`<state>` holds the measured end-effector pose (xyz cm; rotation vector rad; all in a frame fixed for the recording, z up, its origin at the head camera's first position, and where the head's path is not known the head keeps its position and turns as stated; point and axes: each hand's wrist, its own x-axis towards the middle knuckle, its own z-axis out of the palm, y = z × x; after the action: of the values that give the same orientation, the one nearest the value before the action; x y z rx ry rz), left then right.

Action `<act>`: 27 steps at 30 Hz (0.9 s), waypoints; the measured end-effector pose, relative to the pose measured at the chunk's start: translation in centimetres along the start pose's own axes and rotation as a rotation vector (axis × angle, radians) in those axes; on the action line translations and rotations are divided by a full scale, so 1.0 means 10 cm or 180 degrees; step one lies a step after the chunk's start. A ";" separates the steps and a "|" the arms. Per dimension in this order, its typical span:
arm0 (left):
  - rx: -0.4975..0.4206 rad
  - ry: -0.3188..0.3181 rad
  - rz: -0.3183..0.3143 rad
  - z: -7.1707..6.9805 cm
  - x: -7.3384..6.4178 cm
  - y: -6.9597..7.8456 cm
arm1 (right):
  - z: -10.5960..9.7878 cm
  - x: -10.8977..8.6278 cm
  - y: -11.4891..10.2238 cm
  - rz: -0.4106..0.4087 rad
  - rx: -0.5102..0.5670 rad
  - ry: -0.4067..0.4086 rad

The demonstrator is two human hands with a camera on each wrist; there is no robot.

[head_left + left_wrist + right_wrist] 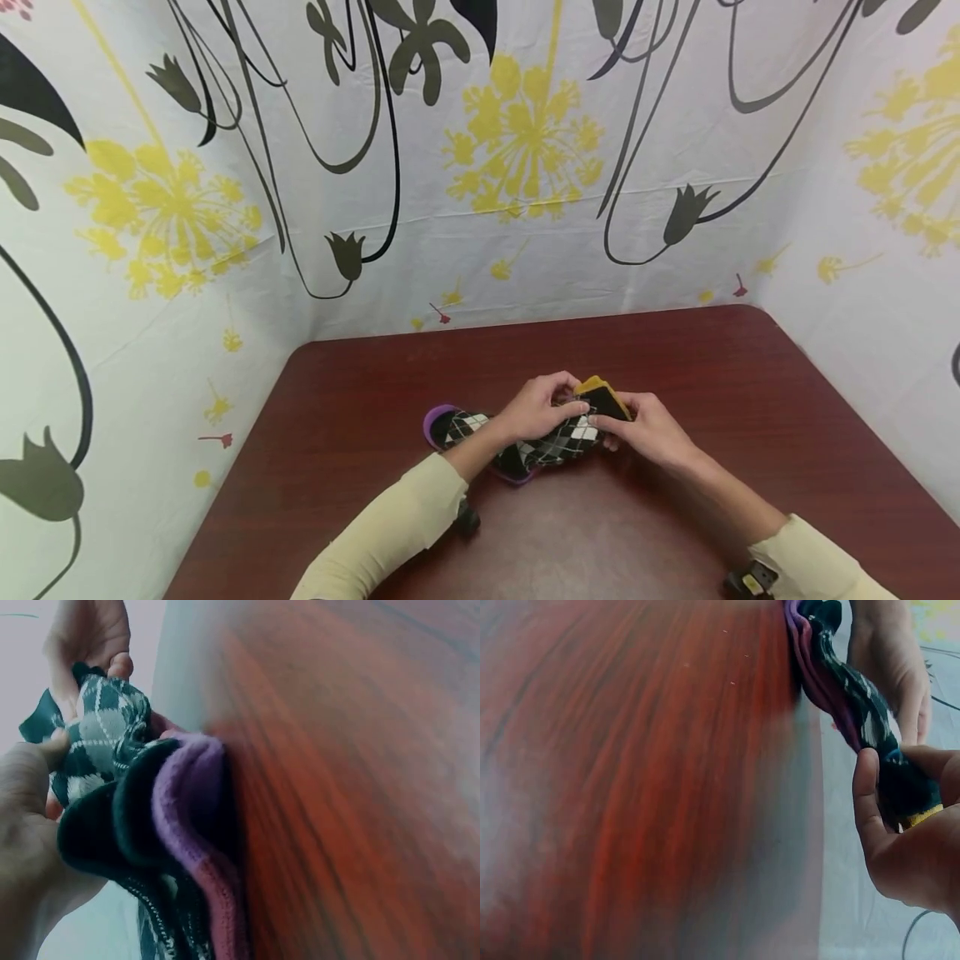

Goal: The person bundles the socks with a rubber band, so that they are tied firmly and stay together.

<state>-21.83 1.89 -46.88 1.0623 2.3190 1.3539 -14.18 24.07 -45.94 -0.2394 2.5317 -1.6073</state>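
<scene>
Argyle socks (558,443) in black, white and grey lie stacked near the middle of the table, their far right end held up. Purple knit (169,787) borders the lower layer in the left wrist view. The left hand (534,408) grips the upper side of the socks, thumb pressed on the fabric close to the black end. With thumb and fingers the right hand (651,427) pinches the black and yellow end (597,385). In the right wrist view, a bit of yellow (924,817) shows beside the right palm. The fingertips behind the fabric are partly hidden.
The dark red-brown wooden table (360,392) has rounded back corners. White cloth (525,267) printed with flowers and stems hangs behind it and along both sides. A dark wrist device (752,578) sits at the right sleeve; another (467,518) shows under the left forearm.
</scene>
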 end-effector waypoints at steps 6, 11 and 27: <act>0.0537 0.0077 0.0147 0.04 -0.04 0.05 | 0.04 0.03 0.03 0.0314 0.0454 0.0017; 0.0768 0.0042 0.0125 0.07 -0.07 0.05 | 0.03 0.03 0.05 0.0483 0.0528 -0.0082; 0.0357 0.0039 -0.0211 0.07 -0.07 0.01 | -0.13 0.12 0.08 -0.0133 -0.0169 -0.0182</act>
<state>-20.92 1.93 -47.31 1.0013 2.4415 1.2223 -15.64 25.29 -46.21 -0.3410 2.5449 -1.5261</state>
